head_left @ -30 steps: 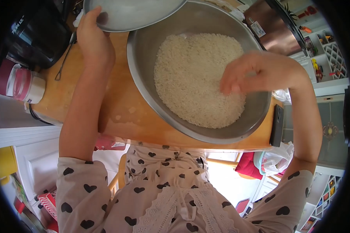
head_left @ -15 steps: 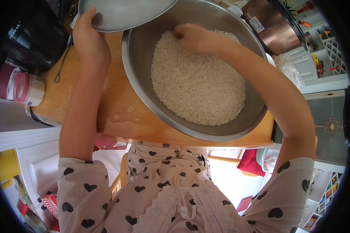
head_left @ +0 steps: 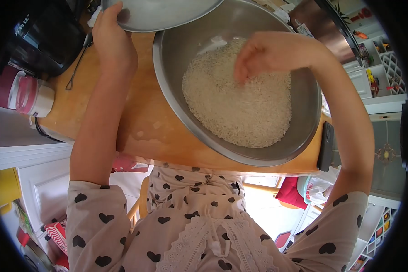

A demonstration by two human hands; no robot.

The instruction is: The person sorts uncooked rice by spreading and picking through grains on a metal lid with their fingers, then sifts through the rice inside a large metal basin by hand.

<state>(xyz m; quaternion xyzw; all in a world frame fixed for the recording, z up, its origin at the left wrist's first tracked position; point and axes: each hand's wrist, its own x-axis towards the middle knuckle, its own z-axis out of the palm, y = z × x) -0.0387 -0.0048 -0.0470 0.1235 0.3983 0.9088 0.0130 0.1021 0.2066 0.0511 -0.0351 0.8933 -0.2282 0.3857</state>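
Observation:
A large metal bowl (head_left: pixel 167 86) stands on the wooden table, with a wide heap of white rice (head_left: pixel 240 113) in it. My right hand (head_left: pixel 269 54) is over the upper part of the rice, slightly blurred, its fingers bent downward and close together; whether grains are between them is too small to tell. At the top left, my left hand (head_left: pixel 113 38) grips the rim of a round metal lid or pan (head_left: pixel 167 13), thumb on its upper face. This metal piece overlaps the bowl's upper left rim.
A black appliance (head_left: pixel 41 41) and a jar with a pink band (head_left: pixel 36 97) stand at the left, near a thin metal utensil (head_left: pixel 78 63). A copper-coloured pot (head_left: pixel 324 29) is at the upper right. A black phone (head_left: pixel 325 146) lies by the table's right edge.
My right hand went from the bowl's right side to the heap's far left edge, then back right. Rice at the top has shifted, baring some bowl bottom. My left hand still holds the metal piece.

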